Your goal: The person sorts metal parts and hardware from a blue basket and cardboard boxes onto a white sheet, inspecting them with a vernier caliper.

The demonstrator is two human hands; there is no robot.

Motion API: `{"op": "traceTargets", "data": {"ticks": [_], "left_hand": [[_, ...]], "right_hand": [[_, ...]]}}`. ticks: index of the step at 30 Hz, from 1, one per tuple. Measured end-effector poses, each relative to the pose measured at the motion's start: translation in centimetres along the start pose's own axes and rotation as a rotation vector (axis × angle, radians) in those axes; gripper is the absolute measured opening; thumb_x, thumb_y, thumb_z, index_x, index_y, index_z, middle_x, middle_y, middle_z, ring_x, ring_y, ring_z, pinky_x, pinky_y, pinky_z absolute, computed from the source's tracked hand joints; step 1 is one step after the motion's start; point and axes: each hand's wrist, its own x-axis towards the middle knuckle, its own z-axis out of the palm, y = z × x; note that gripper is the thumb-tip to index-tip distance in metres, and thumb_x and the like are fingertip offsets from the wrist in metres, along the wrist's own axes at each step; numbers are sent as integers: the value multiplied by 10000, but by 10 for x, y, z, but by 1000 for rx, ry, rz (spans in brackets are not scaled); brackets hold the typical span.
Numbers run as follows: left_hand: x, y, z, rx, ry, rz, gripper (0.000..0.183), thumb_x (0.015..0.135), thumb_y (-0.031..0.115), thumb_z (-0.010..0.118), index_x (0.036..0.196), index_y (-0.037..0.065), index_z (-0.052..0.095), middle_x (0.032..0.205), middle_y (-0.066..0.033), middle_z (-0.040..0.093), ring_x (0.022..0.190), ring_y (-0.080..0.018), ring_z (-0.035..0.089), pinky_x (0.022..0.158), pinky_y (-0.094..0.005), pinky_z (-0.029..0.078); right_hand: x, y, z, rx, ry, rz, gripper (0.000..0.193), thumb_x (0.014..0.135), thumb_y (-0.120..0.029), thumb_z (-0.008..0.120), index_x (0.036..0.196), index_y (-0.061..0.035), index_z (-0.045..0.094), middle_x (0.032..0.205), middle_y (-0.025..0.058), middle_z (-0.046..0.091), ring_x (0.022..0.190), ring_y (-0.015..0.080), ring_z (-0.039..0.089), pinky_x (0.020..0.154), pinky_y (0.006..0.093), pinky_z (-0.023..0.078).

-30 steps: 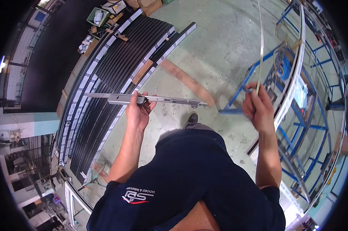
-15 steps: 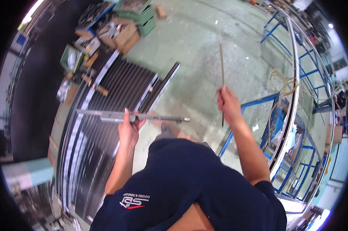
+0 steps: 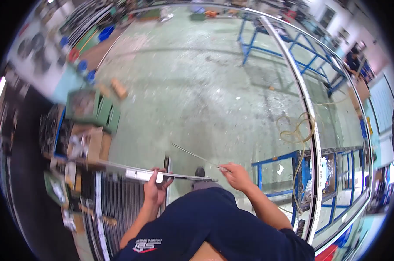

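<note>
My left hand is closed around a long flat metal fitting, which lies almost level across my front. The fitting has a thicker, bright block by the fingers and a thin bar running out to either side. A thin, slender rod is pinched by one end in my right hand. It points away from me and to the left, above the floor. The fitting's right end comes close to my right hand, apart from it.
Dark profiles are stacked at lower left, with a cardboard box and green bins beyond. To the right, a long frame rests across blue trestles, a yellowish hose looped over it. Another person stands far right.
My view has swung, showing more floor ahead, with the profile stack lower. The rod has tipped from pointing straight away to slanting left, and my right hand is nearer the fitting.
</note>
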Motion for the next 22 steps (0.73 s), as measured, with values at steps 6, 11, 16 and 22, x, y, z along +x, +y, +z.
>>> {"op": "traceTargets", "data": {"ticks": [6,11,16,22], "left_hand": [[146,83,93,-47,-170,-4,532,1145,248,470,1653,189,326,1676,-151,424,1399,-406,573,1076,-508,583],[316,164,127,-85,-256,32,596,1128,234,502,1682,207,283,1733,-131,331,1419,-383,561,1105,-519,560],[510,261,159,-11,-315,17,617,1104,215,554,1668,187,305,1706,-126,364,1433,-372,534,1134,-560,530],[720,389,211,95,-417,-102,685,1058,207,656,1654,169,320,1658,-128,414,1399,-375,541,1118,-618,526]], "right_hand": [[293,-72,28,-142,-404,-136,393,1085,-364,522,1197,-91,780,1144,220,743,1098,441,686,921,541,540],[501,-100,63,-7,-736,-163,416,1100,-355,458,1251,-106,755,1035,204,765,971,387,732,872,503,571],[705,-90,73,331,-1056,121,545,1160,-464,341,1531,-111,526,946,160,780,672,274,747,664,408,619],[893,-108,45,429,-899,129,657,1130,-603,380,1567,-122,478,1057,244,782,780,253,774,700,387,630]]}}
